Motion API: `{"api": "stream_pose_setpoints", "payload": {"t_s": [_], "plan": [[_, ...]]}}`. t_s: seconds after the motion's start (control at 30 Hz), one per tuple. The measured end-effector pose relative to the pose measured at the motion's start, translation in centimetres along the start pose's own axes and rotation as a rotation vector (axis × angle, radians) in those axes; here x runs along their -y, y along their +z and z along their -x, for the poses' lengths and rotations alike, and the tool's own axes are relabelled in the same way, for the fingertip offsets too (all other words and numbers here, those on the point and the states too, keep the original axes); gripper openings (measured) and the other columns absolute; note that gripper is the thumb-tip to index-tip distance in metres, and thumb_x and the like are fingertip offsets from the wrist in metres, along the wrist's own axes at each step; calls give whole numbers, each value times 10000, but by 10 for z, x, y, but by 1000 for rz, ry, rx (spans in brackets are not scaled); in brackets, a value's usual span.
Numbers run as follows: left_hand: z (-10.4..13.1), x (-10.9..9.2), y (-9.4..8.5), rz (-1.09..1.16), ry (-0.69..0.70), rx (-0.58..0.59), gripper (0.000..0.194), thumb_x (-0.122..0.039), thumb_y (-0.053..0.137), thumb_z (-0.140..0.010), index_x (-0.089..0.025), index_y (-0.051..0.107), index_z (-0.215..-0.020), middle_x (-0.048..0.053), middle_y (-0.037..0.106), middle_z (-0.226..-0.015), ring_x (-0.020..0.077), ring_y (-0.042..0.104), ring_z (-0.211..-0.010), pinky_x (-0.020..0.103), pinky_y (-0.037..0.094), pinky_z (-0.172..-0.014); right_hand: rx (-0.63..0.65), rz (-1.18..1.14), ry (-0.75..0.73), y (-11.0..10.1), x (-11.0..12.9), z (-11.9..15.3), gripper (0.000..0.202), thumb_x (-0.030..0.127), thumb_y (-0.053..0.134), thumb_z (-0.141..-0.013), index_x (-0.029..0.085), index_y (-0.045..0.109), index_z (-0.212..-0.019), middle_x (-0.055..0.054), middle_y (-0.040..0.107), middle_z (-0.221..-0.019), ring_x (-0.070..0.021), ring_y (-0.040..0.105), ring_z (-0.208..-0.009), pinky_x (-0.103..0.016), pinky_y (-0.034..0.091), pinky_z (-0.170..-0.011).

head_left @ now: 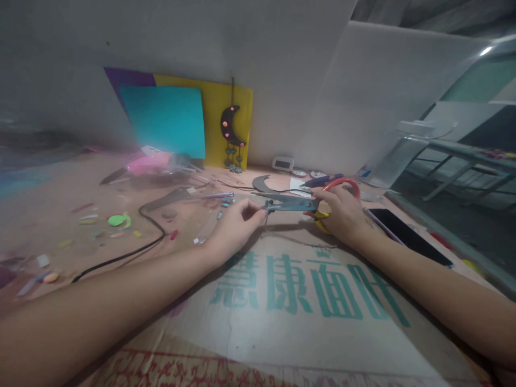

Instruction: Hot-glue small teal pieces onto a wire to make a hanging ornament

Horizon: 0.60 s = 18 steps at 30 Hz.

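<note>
Flattened cardboard (298,301) with green printed characters is lying closest, under both forearms. Just beyond it the scissors (300,203) are lying across the view, long axis running three to nine o'clock, blades pointing toward nine. At their three o'clock end the right hand (342,215) is gripping the red handle; at the nine o'clock tip the left hand (236,228) is pinching something too small to make out. A dark phone (407,234) is resting further toward three.
</note>
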<state>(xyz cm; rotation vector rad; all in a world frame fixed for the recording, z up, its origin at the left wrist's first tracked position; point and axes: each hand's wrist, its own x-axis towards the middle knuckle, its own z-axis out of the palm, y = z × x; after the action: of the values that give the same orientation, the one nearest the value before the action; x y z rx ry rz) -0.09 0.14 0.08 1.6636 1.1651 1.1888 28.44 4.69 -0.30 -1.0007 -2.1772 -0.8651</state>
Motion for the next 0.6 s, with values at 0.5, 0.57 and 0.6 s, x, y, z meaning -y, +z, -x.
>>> {"api": "stream_pose_setpoints", "payload": {"t_s": [0.5,0.57,0.6], "plan": [[-3,2,1,81,5,-12,191,-347,582,-838,-175,563,-758,-7,592,-719,150,556,-724,279,416,-712,-99,11,-76,1,-1,-3,418,447,677,-827,190,534,-1124,-89,615,-883,-250,572,-781,-347,436,-674],[-3,1,1,92,2,-13,181,-333,584,-836,-172,561,-755,-9,588,-710,147,552,-715,277,416,-710,-90,12,-75,1,-2,-2,424,441,681,-826,192,531,-1135,-90,622,-895,-252,576,-791,-349,438,-683],[-3,0,1,97,-3,-10,175,-324,586,-835,-171,562,-755,-9,587,-708,146,550,-711,276,415,-709,-86,13,-75,2,-3,-1,428,437,683,-825,194,528,-1142,-92,628,-908,-254,580,-801,-350,439,-688]]}}
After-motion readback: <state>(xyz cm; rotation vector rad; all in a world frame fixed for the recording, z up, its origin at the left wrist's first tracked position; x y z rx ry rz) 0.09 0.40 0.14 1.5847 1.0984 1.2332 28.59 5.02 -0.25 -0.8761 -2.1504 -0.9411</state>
